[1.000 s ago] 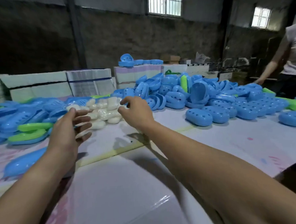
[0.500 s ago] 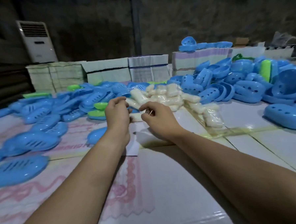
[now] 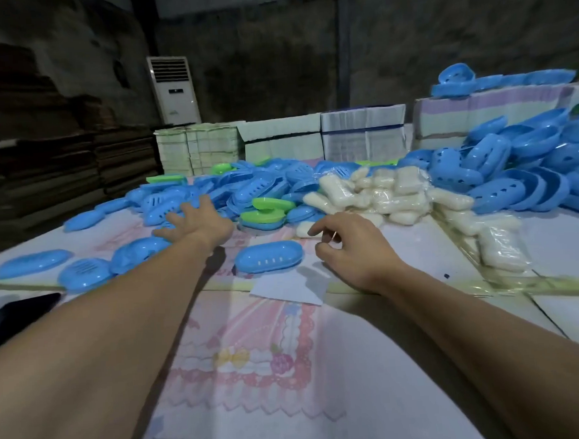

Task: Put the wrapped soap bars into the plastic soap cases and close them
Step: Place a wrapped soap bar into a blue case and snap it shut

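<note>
Progress: early; wrapped soap bars (image 3: 374, 194) lie heaped beside loose blue case halves (image 3: 186, 198) (plenty left).
Left hand (image 3: 197, 220): fingers spread over the halves, holding nothing.
Right hand (image 3: 346, 240): loosely curled, empty, near one closed blue case (image 3: 268, 256).
Surface: pink-printed table (image 3: 255, 355).
Room: dim, concrete-walled.

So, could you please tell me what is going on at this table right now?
A person is packing wrapped soap bars into plastic cases. The left hand reaches out flat over the pile of blue case halves, holding nothing. The right hand, fingers loosely curled and empty, hovers near a single soap bar beside the heap. One blue case lies on the table between the hands.
</note>
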